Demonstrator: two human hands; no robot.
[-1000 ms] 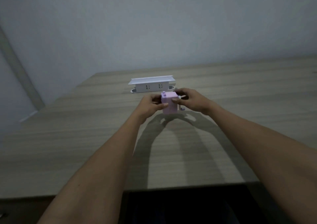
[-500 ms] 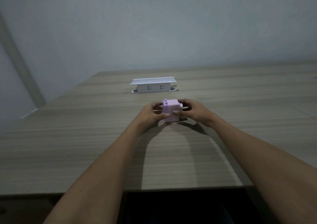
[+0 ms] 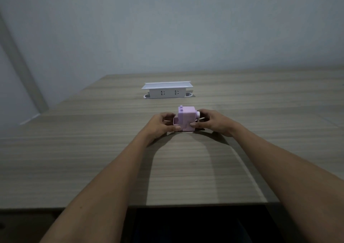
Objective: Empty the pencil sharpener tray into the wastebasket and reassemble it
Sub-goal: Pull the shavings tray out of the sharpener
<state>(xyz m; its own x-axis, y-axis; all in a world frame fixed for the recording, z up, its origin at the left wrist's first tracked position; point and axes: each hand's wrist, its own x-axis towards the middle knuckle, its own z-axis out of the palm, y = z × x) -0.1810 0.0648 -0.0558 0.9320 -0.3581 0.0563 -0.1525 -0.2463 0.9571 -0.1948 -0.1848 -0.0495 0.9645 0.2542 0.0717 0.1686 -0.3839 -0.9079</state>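
A small lilac pencil sharpener stands on the wooden table, its crank side turned to the right. Its tray sticks partly out of the left side of the body. My left hand grips that tray with thumb and fingers. My right hand holds the sharpener's body from the right, thumb on the near face, fingers behind by the crank. No wastebasket is in view.
A white pop-up socket block rises from the table behind the sharpener. A grey wall stands beyond the table's far edge. The table's near edge runs below my forearms, with dark space under it.
The sharpener has come down onto the table and nearer to me. The tray, flush before, now sticks out to the left in my left hand.
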